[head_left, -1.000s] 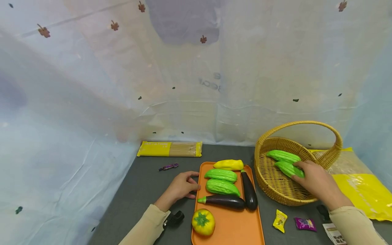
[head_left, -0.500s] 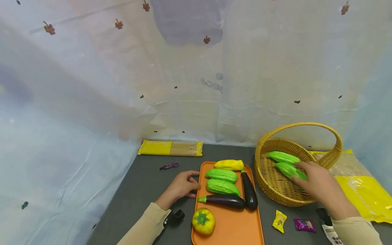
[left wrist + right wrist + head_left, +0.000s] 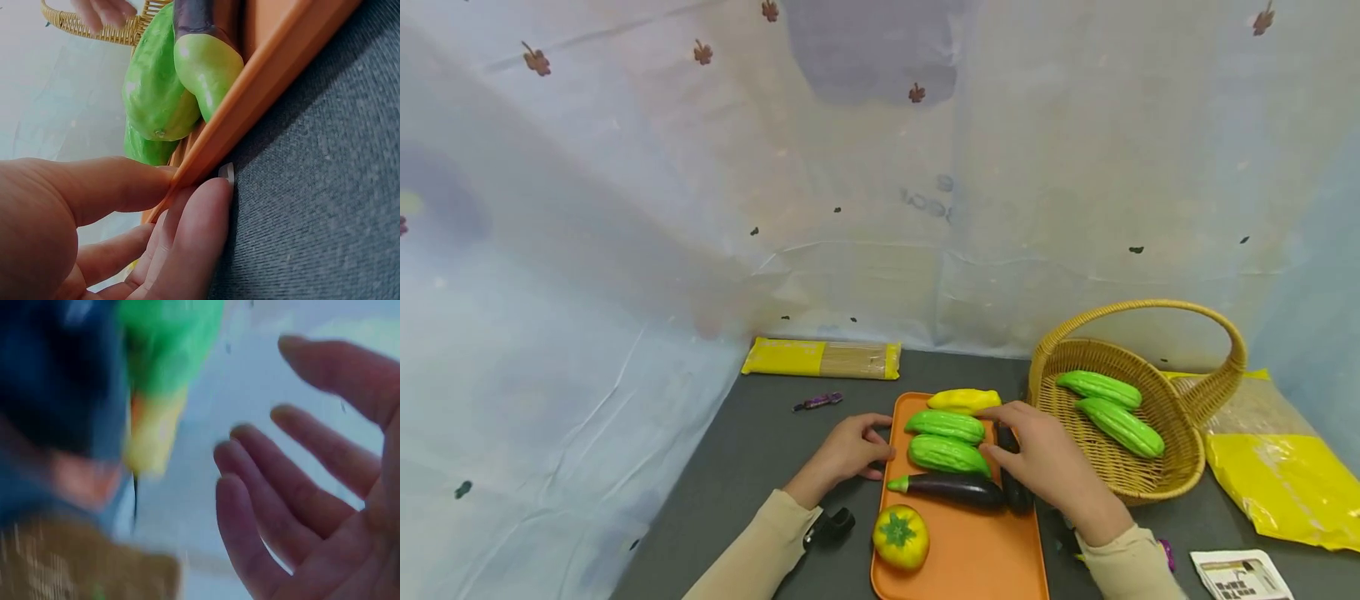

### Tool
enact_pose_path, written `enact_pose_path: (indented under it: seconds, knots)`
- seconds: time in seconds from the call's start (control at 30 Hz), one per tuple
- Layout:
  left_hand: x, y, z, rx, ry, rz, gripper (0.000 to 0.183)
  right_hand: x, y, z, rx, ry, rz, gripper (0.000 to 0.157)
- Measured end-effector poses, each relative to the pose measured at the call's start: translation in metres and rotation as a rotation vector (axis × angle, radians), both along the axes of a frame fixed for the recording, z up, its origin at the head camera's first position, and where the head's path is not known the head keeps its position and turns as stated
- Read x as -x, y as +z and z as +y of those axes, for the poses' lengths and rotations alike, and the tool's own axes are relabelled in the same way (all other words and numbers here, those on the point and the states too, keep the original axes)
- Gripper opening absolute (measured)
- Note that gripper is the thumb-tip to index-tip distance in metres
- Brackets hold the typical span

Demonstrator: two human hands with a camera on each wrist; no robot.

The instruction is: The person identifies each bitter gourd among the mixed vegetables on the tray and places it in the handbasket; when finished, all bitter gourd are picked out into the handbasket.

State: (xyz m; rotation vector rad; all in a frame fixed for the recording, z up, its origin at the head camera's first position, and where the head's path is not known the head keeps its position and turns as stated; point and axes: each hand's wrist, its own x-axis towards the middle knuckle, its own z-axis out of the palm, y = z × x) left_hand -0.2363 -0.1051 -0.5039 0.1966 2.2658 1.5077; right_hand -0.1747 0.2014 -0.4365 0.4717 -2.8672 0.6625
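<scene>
My left hand (image 3: 844,452) pinches the left rim of the orange tray (image 3: 970,562); the left wrist view shows thumb and fingers on either side of that rim (image 3: 250,94). Over the tray's right side my right hand (image 3: 1045,454) reaches in with spread fingers, its fingertips at the right ends of two green bitter melons (image 3: 946,425). The right wrist view shows nothing in its grasp (image 3: 300,487). Also on the tray are a yellow pepper (image 3: 962,401), a dark eggplant (image 3: 955,490), another eggplant (image 3: 1017,493) partly hidden by the right hand, and a yellow-green tomato (image 3: 901,537).
A wicker basket (image 3: 1193,467) with a tall handle stands right of the tray, holding two bitter melons (image 3: 1122,427). Behind it lies a yellow bag (image 3: 1285,475). A noodle pack (image 3: 820,358) and a purple-wrapped stick (image 3: 817,402) are at the back left; a white packet (image 3: 1240,575) sits front right.
My right hand has let go of a bitter melon in the basket and moved left over the tray. The left hand stays at the tray's rim.
</scene>
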Motion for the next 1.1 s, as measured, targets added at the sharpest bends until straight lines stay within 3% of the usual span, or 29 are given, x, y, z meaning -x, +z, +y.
enact_pose_path:
  seconds: [0.27, 1.1]
  knots:
    - [0.000, 0.000, 0.002, -0.007, -0.009, -0.011, 0.059, 0.007, -0.017, -0.046, -0.017, 0.011, -0.061, 0.043]
    - [0.001, 0.000, 0.000, -0.003, -0.006, -0.016, 0.059, 0.007, -0.027, -0.055, -0.139, 0.041, 0.003, 0.038]
